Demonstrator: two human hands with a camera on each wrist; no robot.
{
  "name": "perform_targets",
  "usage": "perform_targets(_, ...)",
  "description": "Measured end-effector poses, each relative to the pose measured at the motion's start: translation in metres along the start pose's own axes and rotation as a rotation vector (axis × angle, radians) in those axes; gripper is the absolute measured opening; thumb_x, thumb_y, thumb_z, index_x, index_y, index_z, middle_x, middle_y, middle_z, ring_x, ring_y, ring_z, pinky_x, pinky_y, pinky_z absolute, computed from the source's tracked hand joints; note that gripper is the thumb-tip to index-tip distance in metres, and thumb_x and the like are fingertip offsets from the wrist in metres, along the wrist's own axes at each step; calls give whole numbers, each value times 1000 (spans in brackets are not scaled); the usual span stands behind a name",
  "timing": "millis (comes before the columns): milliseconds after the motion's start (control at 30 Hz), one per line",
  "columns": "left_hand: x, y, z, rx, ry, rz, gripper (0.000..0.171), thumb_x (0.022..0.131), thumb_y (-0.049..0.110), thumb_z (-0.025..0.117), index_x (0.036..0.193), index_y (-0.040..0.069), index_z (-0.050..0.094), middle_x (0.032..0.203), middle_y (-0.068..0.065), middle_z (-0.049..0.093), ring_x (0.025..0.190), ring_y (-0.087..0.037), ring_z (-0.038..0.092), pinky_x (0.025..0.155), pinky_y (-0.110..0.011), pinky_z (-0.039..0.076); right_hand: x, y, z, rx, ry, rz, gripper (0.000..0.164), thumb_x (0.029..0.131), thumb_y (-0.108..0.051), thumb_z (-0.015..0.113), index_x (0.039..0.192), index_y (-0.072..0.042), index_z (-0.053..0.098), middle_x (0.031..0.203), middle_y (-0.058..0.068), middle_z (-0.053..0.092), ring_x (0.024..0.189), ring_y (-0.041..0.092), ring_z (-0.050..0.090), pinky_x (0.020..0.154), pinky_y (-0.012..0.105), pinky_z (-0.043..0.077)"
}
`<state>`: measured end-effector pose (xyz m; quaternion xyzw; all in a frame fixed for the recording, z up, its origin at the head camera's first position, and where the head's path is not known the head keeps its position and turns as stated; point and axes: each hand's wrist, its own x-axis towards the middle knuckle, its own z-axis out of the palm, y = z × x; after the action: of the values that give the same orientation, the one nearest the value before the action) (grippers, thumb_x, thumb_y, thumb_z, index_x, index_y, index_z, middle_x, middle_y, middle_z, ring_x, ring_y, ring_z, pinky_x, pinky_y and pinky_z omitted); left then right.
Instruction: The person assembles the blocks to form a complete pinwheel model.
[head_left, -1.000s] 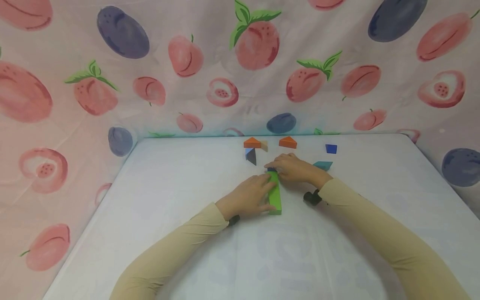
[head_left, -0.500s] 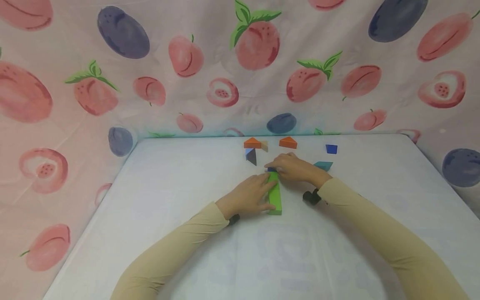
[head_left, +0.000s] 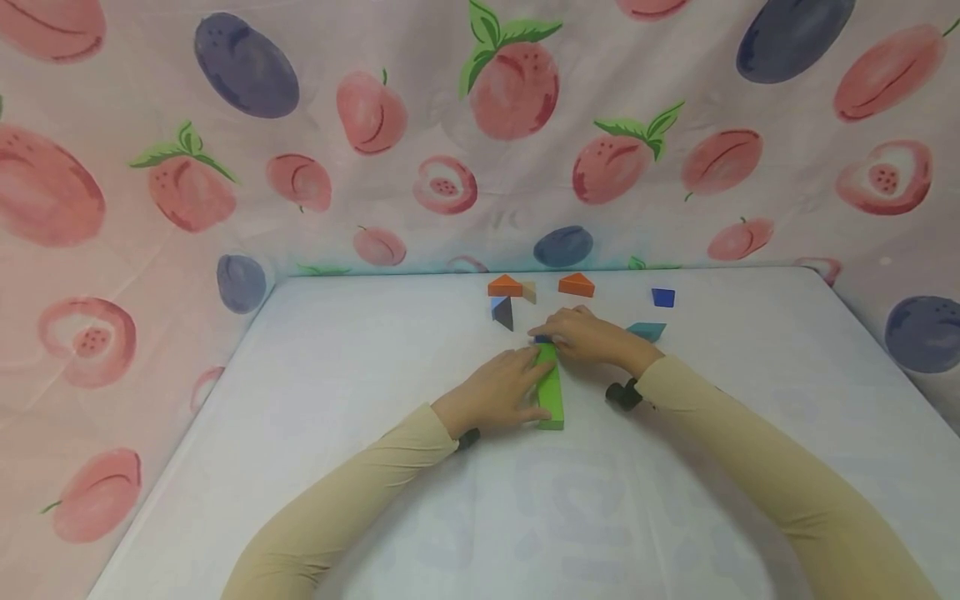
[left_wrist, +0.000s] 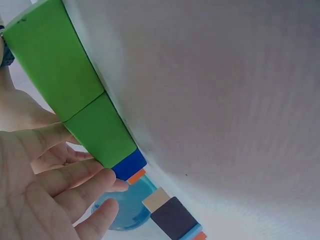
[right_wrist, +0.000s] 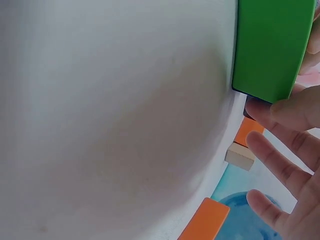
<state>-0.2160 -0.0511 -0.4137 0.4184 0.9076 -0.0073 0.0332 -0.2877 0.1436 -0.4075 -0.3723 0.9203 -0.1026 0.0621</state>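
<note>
Two green blocks lie end to end on the white table, the nearer one (left_wrist: 55,57) meeting the farther one (left_wrist: 102,132) at a thin seam. A dark blue block (left_wrist: 130,164) sits against the far end of this row. My left hand (head_left: 498,390) lies along the row's left side, its fairly straight, spread fingers touching the green. Past the far end, my right hand (head_left: 588,337) pinches the blue block with thumb and index finger, covering much of it. In the right wrist view, the other right fingers (right_wrist: 277,162) stand spread apart from it.
Behind the hands lie two orange triangular blocks (head_left: 576,286), a pale wooden block (head_left: 529,292) and a blue-and-dark wedge (head_left: 502,312). To the right are a teal block (head_left: 648,331) and another blue block (head_left: 663,297). A fruit-print cloth (head_left: 442,100) hangs at the back.
Both hands keep nearly the same place and pose. My right fingers have shifted very slightly at the blue block, leaving a little more of it showing than a second ago.
</note>
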Motion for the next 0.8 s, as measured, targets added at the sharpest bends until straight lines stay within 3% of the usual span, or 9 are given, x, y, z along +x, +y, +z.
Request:
perform_targets(167,1,-1,2,-24,-3,-11,75,89,58,49,146,12,33,152,-15,30,141,-25,30,116,-35,26,-2,10,-6,12,-6,60,45,90,-3,52,133,-19,54,109,3,69,113,27,56,100,55,35)
perform_targets(267,2,-2,3,-41,-8,-21,75,89,58,49,146,13,32,152,-15,29,142,-25,29,117,-35,25,-1,26,-16,9,50,108,42,90,-6,55,131,-15,56,110,7,68,115,30,55,103,58,31)
perform_targets(467,2,-2,3,-36,-17,-21,75,89,58,50,146,13,32,152,-16,29,141,-26,29,117,-35,25,13,62,-32,-119,171,208,36,85,-10,66,121,-9,62,122,17,61,114,37,51,95,56,34)
perform_targets(700,4,-2,4,-15,-19,-7,76,88,59,50,146,13,33,151,-17,31,140,-26,31,116,-35,26,30,76,-35,-132,69,293,39,87,-11,64,125,-8,59,130,20,56,121,40,47,104,64,28)
perform_targets(800,2,-2,3,-8,-22,-15,76,89,59,49,146,13,32,152,-17,30,140,-26,31,116,-35,26,35,76,-35,-122,29,303,40,86,-11,65,125,-8,59,126,18,59,117,39,51,105,65,26)
